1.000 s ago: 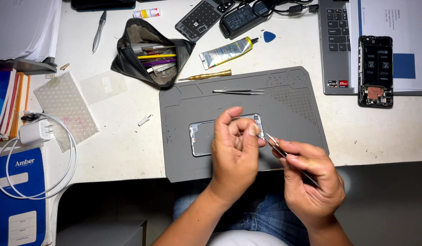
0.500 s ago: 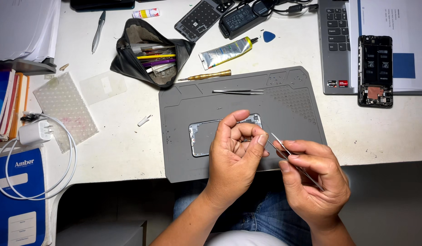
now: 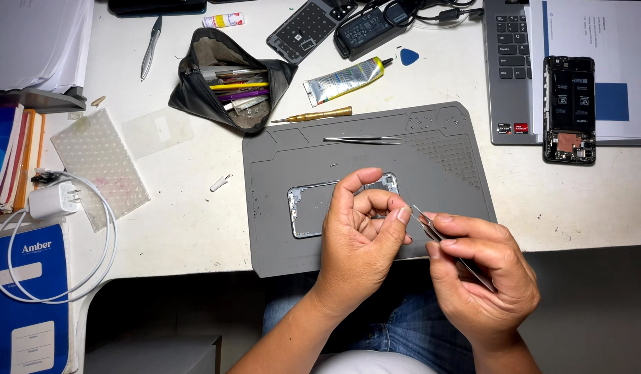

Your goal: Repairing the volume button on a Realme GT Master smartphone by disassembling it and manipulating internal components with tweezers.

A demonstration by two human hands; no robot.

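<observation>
My left hand (image 3: 362,242) hovers over the front of a grey work mat (image 3: 445,173), thumb and forefinger pinched into a ring; anything between them is too small to see. My right hand (image 3: 483,277) grips thin metal tweezers (image 3: 438,235), whose tip almost touches my left forefinger. Under my left hand a silver phone frame (image 3: 306,211) lies flat on the mat, partly hidden by the fingers.
A second pair of tweezers (image 3: 362,140) and a brass screwdriver (image 3: 313,115) lie at the mat's far edge. Behind are an open black tool pouch (image 3: 227,76), a glue tube (image 3: 344,79), a laptop (image 3: 511,76) and an opened phone (image 3: 568,109). White charger and cable (image 3: 54,204) lie left.
My right hand has drawn slightly right and down with the tweezers, away from my left hand. My left fingers have curled tighter into a pinch.
</observation>
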